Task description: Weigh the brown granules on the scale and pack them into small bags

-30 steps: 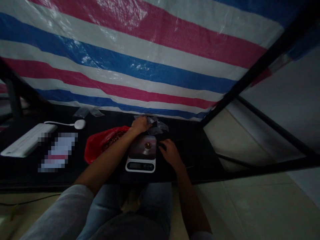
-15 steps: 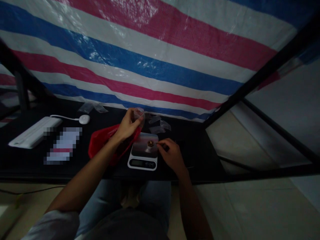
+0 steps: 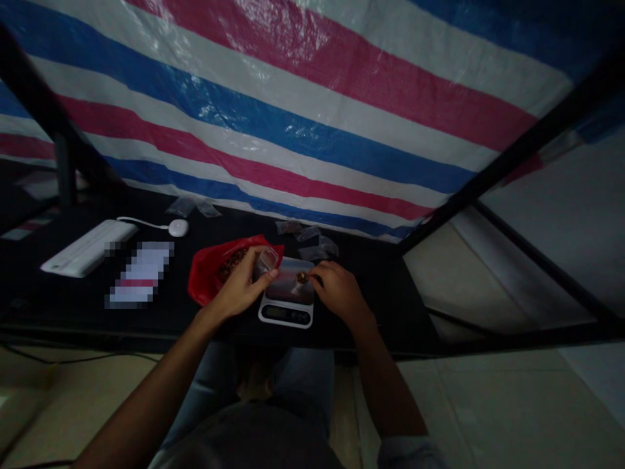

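My left hand (image 3: 244, 283) is closed on a small clear plastic bag (image 3: 267, 260), held above the left side of a white digital kitchen scale (image 3: 286, 314). My right hand (image 3: 338, 286) pinches the short handle of a small round spoon (image 3: 302, 277) holding something brown. The spoon is over the scale's shiny platform, which mirrors it; whether it touches the platform I cannot tell. Beside the left hand lies an open red bag (image 3: 202, 277) with many small brown pieces (image 3: 231, 262) in it.
Several small clear bags (image 3: 317, 251) lie behind the scale, one with reddish contents (image 3: 289, 227). More clear bags (image 3: 181, 206) rest at the back left. A white power bank (image 3: 90, 249), a round white charger (image 3: 178, 227) and a blurred-out phone (image 3: 141, 273) occupy the left. Striped sheeting (image 3: 273, 130) hangs behind.
My left hand has come down and nearer the scale with the clear bag, uncovering the red bag's contents. My right hand still holds the spoon over the scale. The view has shifted slightly.
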Tool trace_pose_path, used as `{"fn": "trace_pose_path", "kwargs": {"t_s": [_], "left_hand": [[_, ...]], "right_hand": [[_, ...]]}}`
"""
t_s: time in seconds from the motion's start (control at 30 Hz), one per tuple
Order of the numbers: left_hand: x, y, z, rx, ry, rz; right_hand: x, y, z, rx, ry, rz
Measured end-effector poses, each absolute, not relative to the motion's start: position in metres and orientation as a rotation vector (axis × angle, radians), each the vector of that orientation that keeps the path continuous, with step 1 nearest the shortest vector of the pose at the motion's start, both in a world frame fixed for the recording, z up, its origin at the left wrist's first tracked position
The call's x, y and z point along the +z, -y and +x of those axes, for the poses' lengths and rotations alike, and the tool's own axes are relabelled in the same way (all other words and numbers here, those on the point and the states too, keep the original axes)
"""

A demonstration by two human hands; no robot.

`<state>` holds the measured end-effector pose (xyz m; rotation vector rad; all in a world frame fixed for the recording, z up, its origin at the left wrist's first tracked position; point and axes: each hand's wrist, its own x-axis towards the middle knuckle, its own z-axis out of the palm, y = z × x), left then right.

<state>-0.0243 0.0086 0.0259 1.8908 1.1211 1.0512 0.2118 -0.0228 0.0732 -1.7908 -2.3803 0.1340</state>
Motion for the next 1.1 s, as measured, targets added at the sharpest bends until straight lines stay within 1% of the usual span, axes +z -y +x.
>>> {"fn": "trace_pose_path", "kwargs": {"t_s": [0.17,0.33,0.47,0.63,0.77,0.9,1.1], "left_hand": [[0.016,-0.004,-0.027,0.961,-1.105,1.938],[0.013,-0.003,-0.029,0.894,-1.096,1.961],[0.014,-0.003,-0.030,0.890,-1.064,1.994],[0.014,-0.006,-0.027,0.772,-1.098,2.102],[0.013,-0.009,-0.023,0.707,-1.154,2.199],[0.014,-0.011,-0.020,0.701,-1.183,2.250],[0.024,-0.007,-0.007,0.748,-1.149,2.241]], "right_hand": [[0.078,0.021,0.205,0.105,2.448,-1.820],[0.073,0.023,0.214,0.252,2.328,-1.734],[0.050,0.022,0.228,0.369,2.124,-1.597],[0.013,0.015,0.232,0.574,2.018,-1.487],[0.002,0.011,0.228,0.630,1.972,-1.419],[0.013,0.009,0.228,0.631,1.979,-1.398],[0.057,0.004,0.224,0.468,2.264,-1.285]]}}
